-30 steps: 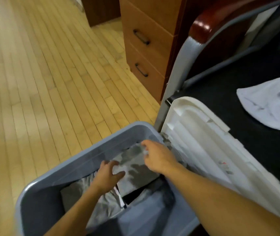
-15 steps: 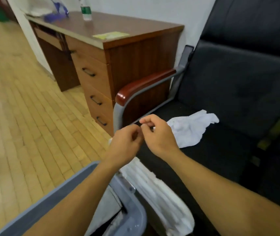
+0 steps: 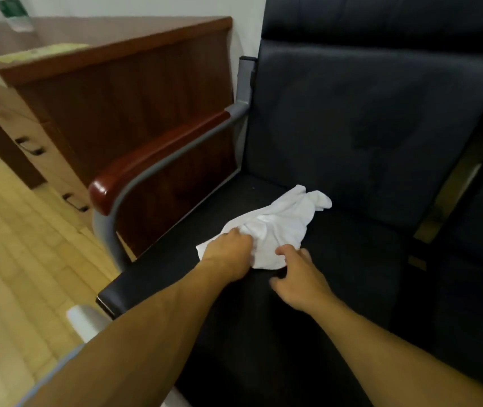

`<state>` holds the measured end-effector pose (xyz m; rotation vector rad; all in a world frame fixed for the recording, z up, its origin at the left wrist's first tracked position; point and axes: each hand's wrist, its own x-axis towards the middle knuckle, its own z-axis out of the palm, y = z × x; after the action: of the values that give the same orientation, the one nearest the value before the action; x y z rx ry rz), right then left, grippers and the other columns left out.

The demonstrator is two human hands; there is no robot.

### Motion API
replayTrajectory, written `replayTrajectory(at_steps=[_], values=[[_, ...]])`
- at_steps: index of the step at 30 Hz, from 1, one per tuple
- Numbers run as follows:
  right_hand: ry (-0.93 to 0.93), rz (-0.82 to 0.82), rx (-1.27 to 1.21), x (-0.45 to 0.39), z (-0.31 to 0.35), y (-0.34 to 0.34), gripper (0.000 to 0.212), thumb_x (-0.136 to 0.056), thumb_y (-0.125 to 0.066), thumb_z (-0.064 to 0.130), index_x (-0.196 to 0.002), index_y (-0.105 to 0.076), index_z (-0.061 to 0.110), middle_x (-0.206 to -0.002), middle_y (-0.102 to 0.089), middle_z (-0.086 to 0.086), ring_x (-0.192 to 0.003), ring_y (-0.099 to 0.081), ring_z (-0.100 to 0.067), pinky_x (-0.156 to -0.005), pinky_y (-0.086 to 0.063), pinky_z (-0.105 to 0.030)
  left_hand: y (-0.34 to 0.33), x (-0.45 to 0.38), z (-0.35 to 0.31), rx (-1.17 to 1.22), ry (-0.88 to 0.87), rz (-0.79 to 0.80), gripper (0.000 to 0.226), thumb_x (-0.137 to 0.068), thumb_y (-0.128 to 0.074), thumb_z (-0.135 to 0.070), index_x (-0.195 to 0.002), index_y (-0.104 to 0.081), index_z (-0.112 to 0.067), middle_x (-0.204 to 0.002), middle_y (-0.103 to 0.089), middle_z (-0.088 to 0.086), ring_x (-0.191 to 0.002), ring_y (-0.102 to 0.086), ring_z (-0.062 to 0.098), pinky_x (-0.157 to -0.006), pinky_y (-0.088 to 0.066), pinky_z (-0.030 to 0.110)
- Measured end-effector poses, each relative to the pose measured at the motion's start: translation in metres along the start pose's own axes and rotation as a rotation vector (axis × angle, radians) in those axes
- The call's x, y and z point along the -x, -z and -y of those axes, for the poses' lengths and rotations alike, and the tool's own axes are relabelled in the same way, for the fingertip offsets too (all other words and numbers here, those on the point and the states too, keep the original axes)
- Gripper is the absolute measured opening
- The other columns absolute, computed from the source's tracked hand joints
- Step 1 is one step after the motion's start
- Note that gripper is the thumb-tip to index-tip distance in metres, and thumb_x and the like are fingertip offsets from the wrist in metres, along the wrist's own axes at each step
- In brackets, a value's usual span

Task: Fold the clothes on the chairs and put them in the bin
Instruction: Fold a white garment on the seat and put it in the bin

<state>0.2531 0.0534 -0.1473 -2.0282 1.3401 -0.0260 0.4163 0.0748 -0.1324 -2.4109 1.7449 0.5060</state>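
A white cloth (image 3: 275,227) lies crumpled on the seat of a black chair (image 3: 351,277), near the middle of the seat. Its far end points to the right, toward the chair back.

The left hand (image 3: 228,254) is on the near left part of the cloth. Its fingers are curled down into the cloth and bunch it up. The right hand (image 3: 299,277) is just to the right of it, at the near edge of the cloth. Its fingers are bent and its fingertips touch the cloth edge, but I cannot tell if it pinches the cloth.

The chair has a red-brown armrest (image 3: 152,160) on a gray frame on its left side. Left of the chair stands a brown table (image 3: 111,92) with drawers. A yellow paper (image 3: 37,52) lies on top of it. The floor (image 3: 8,259) on the left is light wood. The gray rim of a bin (image 3: 55,368) shows at the near left, under the left arm.
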Motion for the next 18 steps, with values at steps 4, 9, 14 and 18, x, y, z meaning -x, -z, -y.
replayTrajectory(at_steps=[4,9,14,18], values=[[0.035,-0.034,0.066,-0.009,0.012,-0.008,0.050,-0.095,-0.063,0.039,-0.139,-0.041,0.037,-0.136,-0.035,0.002,-0.102,-0.057,-0.019,-0.082,-0.056,-0.035,0.014,-0.003,0.005,0.180,-0.039,0.045,0.013,-0.098,-0.059,-0.032,-0.099,-0.063,-0.020,-0.111,-0.065,0.006,-0.100,-0.063,0.026,-0.080,-0.048,0.035],[-0.028,-0.265,-0.281,0.009,0.033,0.030,0.012,-0.102,-0.048,0.035,-0.098,-0.058,0.034,-0.101,-0.062,0.005,-0.088,-0.061,-0.015,-0.073,-0.054,-0.034,0.060,0.036,-0.011,0.542,-0.179,-0.102,0.020,-0.098,-0.063,-0.027,-0.079,-0.069,-0.021,-0.081,-0.065,-0.003,-0.077,-0.061,0.014,-0.069,-0.047,0.032],[-0.033,-0.477,-0.716,0.071,0.070,0.111,0.010,-0.098,-0.060,0.030,-0.107,-0.058,0.026,-0.103,-0.066,-0.001,-0.091,-0.065,-0.019,-0.074,-0.054,-0.034,0.147,0.109,-0.059,0.738,-0.384,-0.129,0.031,-0.090,-0.076,-0.027,-0.120,-0.071,-0.024,-0.115,-0.069,-0.005,-0.104,-0.064,0.009,-0.092,-0.051,0.029],[0.043,-0.514,-1.000,0.164,0.092,0.189,0.020,-0.105,-0.048,0.021,-0.107,-0.068,0.017,-0.095,-0.071,-0.005,-0.085,-0.067,-0.019,-0.057,-0.056,-0.022,0.220,0.186,-0.113,0.698,-0.681,-0.146,0.065,-0.088,-0.074,-0.015,-0.145,-0.051,-0.036,-0.143,-0.049,-0.012,-0.125,-0.049,0.005,-0.095,-0.042,0.019]])
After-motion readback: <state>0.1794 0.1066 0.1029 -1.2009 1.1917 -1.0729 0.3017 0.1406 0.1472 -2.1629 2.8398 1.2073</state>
